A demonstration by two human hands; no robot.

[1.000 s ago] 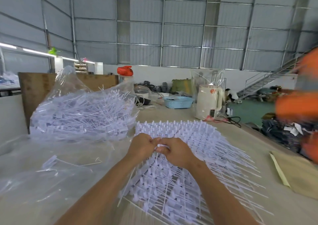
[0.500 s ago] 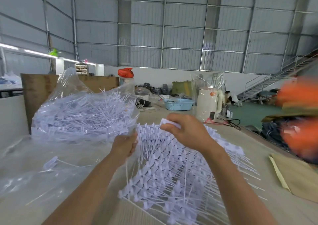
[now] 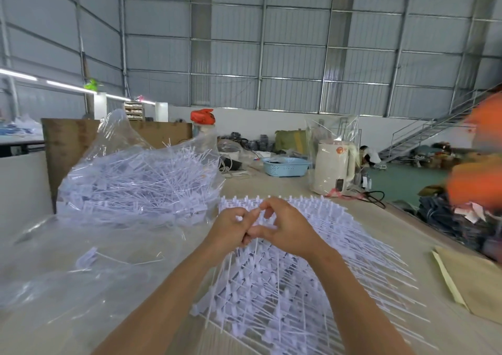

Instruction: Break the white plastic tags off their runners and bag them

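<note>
A thick stack of white plastic tags on their runners [image 3: 312,281] lies on the table in front of me. Both hands meet above its far part. My left hand [image 3: 231,227] is curled and grips a thin white runner that hangs down from it. My right hand [image 3: 288,227] pinches a small white tag right beside the left fingers. To the left stands a clear plastic bag [image 3: 141,183] heaped with loose white tags. One loose tag [image 3: 89,255] lies on clear plastic film near me.
Clear plastic film [image 3: 54,273] covers the table's left side. At the back stand a blue basket [image 3: 285,166] and a cream kettle [image 3: 331,172] with a black cord. A brown envelope [image 3: 472,281] lies at the right. A blurred orange shape [image 3: 478,180] shows at the right edge.
Half a second ago my right hand was raised and apart from the left, pulling tags away. Now both hands have come back together low over the stack.
</note>
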